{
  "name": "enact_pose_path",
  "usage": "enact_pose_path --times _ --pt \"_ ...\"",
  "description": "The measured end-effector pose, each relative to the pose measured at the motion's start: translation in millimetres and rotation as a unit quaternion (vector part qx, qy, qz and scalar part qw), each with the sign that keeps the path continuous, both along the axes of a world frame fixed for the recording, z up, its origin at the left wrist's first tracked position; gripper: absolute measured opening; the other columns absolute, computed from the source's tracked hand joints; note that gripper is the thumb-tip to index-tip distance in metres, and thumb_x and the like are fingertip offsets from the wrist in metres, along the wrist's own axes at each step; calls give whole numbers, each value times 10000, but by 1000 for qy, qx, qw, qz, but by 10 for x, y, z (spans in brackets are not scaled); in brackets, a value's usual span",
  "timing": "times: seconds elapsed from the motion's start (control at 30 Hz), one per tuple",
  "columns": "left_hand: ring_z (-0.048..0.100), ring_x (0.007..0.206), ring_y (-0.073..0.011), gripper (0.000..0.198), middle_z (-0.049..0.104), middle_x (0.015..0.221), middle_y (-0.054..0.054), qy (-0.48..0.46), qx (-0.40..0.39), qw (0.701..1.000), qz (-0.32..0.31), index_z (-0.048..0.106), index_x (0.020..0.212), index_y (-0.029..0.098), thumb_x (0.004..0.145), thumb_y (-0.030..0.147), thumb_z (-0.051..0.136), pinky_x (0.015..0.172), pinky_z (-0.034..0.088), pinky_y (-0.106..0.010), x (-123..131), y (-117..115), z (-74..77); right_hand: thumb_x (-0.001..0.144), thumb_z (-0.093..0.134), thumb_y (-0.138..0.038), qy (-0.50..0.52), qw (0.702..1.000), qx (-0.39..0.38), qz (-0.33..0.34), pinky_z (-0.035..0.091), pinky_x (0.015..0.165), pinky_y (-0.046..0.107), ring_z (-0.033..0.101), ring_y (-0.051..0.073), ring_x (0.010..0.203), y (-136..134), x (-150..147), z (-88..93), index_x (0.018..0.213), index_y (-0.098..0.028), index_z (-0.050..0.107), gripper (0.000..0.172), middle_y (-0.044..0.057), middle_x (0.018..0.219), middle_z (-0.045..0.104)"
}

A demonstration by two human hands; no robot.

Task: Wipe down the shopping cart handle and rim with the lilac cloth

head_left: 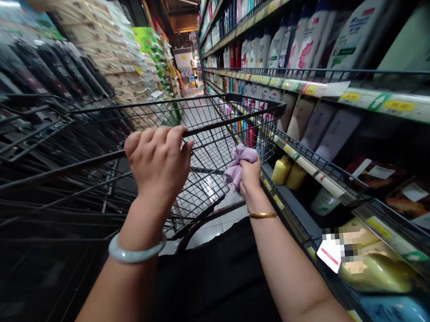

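Note:
My left hand (157, 160) is closed over the black top rail of a wire shopping cart (205, 127), knuckles up and the thumb toward the right. A pale green bangle circles that wrist. In my right hand (251, 177) a crumpled lavender cloth (240, 165) is bunched between the fingers, near the cart's right side. The cloth hides part of those fingers, and a gold bracelet sits on that wrist. Through the cart's mesh the tiled floor shows.
On the right, shelves (283, 82) hold several shampoo bottles (357, 35), with yellow bottles (281, 169) lower down. Packaged goods hang at the left (43, 65), beside stacked tan packs (94, 46). The aisle (194, 91) runs ahead between them.

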State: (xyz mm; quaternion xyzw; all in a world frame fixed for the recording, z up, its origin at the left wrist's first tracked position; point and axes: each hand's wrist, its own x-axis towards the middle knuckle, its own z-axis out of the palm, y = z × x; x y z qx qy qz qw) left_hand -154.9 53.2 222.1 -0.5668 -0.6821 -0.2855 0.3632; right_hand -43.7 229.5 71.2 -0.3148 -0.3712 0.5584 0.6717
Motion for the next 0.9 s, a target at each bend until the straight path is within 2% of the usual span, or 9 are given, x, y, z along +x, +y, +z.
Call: enact_pose_path --times 0.13,0.33,0.43,0.53,0.6,0.67,0.77,0.83,0.9 --pt "642 1381 -292 365 745 1409 -83 33 44 994 -99 712 1410 276 1051 309 658 1293 359 -507 -46 -493 -213 713 594 -54 -43 998 21 -38 544 941 280 624 137 953 -190 -17 91 981 -201 635 309 1 1017 678" --pt "670 1342 -348 351 755 1357 -177 -13 68 997 -19 746 1362 202 1015 220 699 1262 405 -579 -194 -1063 -916 723 540 38 -173 943 277 -64 548 1037 362 658 207 1117 -563 -229 166 1043 -235 704 452 54 1152 648" --pt "676 1317 -363 368 752 1359 -189 -2 55 998 -12 740 1369 183 1005 231 711 1256 394 -580 -229 -1115 -1112 751 576 32 -227 931 274 -79 552 1039 389 656 231 1116 -496 -226 93 1030 -234 702 405 73 1160 638" --pt "696 1246 -355 363 752 1320 -197 -20 78 997 4 744 1356 167 1008 262 702 1155 474 -522 -235 -1130 -1187 785 572 4 -247 936 229 -98 560 1011 419 648 240 1079 -397 -162 42 1027 -229 693 358 78 1153 628" --pt "694 1232 -361 357 744 1296 -213 -37 96 994 35 741 1338 142 1017 290 689 1120 484 -511 -242 -1145 -1233 813 564 -22 -241 932 246 -111 567 984 423 645 242 1063 -432 -141 59 1040 -224 695 331 84 1143 622" --pt "675 1270 -377 374 728 1307 -235 -45 108 992 55 721 1337 118 1022 315 683 1137 470 -524 -250 -1154 -1298 843 595 -68 -244 908 325 -105 576 972 410 641 249 1105 -566 -162 99 1076 -224 703 300 97 1174 617" --pt "647 1326 -376 418 704 1362 -244 -49 105 992 45 674 1385 111 1016 307 686 1163 464 -525 -238 -1142 -1420 888 678 -173 -278 841 458 -72 581 991 402 628 259 1162 -823 -256 125 1151 -243 726 277 100 1226 628" --pt "640 1336 -359 435 695 1386 -234 -45 89 995 24 649 1418 120 1015 279 685 1173 466 -510 -212 -1130 -1490 920 687 -201 -311 808 498 -54 579 982 401 627 254 1124 -925 -316 100 1161 -254 748 255 100 1223 649" --pt "649 1314 -332 421 700 1379 -217 -49 69 996 1 641 1423 130 1020 247 672 1161 477 -479 -185 -1140 -1534 934 676 -185 -334 800 496 -41 579 946 394 626 251 1080 -946 -340 76 1143 -255 766 238 102 1197 663"
